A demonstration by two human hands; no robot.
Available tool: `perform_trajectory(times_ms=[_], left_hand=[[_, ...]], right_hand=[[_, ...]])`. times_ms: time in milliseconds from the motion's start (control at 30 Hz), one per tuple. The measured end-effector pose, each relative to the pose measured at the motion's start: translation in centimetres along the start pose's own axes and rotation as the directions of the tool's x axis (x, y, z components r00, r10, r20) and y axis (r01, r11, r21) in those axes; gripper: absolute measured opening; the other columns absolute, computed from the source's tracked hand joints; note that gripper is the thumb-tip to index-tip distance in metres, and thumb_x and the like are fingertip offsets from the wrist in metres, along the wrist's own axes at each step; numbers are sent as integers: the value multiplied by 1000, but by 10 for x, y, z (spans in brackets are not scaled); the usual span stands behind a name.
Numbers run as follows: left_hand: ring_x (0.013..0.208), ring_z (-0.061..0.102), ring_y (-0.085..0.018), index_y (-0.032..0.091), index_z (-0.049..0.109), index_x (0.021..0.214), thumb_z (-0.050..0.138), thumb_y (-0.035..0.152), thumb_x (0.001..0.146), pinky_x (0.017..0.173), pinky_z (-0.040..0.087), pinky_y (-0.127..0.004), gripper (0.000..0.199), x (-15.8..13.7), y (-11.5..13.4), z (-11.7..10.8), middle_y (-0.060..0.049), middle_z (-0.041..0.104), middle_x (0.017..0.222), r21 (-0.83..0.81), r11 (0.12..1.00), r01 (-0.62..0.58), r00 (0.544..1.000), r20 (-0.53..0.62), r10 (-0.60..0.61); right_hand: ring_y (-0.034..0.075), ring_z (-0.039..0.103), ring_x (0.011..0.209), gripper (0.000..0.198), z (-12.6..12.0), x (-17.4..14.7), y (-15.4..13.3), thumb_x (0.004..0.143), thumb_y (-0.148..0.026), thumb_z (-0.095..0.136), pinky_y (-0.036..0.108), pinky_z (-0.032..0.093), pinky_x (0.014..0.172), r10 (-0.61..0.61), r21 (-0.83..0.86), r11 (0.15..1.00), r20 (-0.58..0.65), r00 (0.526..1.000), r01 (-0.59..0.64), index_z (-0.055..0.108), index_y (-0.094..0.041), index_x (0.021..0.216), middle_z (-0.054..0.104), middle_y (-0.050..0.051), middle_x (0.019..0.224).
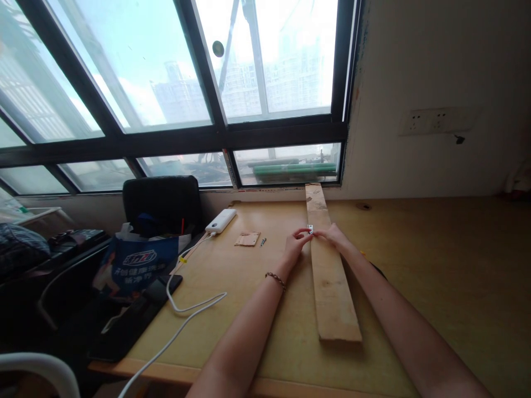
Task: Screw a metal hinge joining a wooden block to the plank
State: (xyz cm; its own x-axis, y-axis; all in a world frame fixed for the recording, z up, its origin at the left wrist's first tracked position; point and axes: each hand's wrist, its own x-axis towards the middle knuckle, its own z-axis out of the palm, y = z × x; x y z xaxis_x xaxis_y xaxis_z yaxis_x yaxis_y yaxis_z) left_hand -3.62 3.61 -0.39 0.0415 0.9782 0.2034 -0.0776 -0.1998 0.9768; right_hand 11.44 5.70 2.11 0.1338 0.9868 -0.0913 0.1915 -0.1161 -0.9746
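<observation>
A long pale wooden plank [335, 298] lies on the table, its far end near the window wall. At the plank's left edge sits a small silvery metal bracket [311, 228] with dark holes. My left hand [294, 246] pinches the bracket from the left, fingertips closed against it. From the right, my right hand [334, 236] reaches across the plank, its fingers drawn together on the same bracket. To the left lie a small thin wooden piece [248, 239] and a few screws [263, 242].
A white power bank [221, 221] with a white cable [194, 307] rests on the table [423, 265]. Partly behind my right forearm is a dark object [378, 271]. At the left stand a black chair [161, 202] and a blue bag [135, 265]. Windows and a wall close off the back.
</observation>
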Motion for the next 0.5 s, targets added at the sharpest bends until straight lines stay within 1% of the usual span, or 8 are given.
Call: perform_trajectory(times_ms=[133,200,300,367,433,500], left_hand=[[46,28,-6,15,69,85,71,42,59,48,22,-22,37,2,3,0,7,39,46,77,997,-28,1000,5,28],[47,32,-7,15,70,82,72,40,59,50,24,-22,34,3,3,1,6,41,45,72,997,-27,1000,-12,28],[51,38,-8,15,71,78,73,38,57,53,28,-23,32,2,2,3,3,49,51,10,1000,6,998,-58,-5],[52,39,-8,15,72,79,74,37,55,54,29,-23,32,2,2,4,1,54,55,-43,999,33,997,-68,-36],[51,38,-7,14,72,81,75,36,55,53,28,-23,34,1,2,4,0,54,56,-91,994,60,996,-53,-65],[50,35,-7,13,72,81,76,34,53,51,26,-22,35,2,2,3,1,52,54,-122,989,81,996,-37,-86]], right_hand=[[25,64,82,56,1,-3,-4,44,-33,81,30,53,65,19,0,1000,23,1000,-19,63,-11,92,69,9,83],[25,64,82,55,2,-4,-6,44,-32,81,30,53,65,14,10,1000,19,1000,-15,63,-11,92,69,8,82],[25,65,81,53,2,-7,-9,44,-31,81,30,53,65,28,5,1000,4,1000,-28,63,-11,90,69,8,81],[26,65,81,53,2,-9,-10,44,-30,81,30,53,65,31,3,1000,-9,999,-31,63,-10,90,69,9,81],[26,64,80,54,2,-10,-11,44,-30,81,30,53,65,24,8,1000,-20,1000,-24,63,-10,90,69,9,80],[26,64,81,53,2,-10,-11,44,-30,81,30,52,65,19,8,1000,-20,1000,-19,63,-10,90,69,10,80]])
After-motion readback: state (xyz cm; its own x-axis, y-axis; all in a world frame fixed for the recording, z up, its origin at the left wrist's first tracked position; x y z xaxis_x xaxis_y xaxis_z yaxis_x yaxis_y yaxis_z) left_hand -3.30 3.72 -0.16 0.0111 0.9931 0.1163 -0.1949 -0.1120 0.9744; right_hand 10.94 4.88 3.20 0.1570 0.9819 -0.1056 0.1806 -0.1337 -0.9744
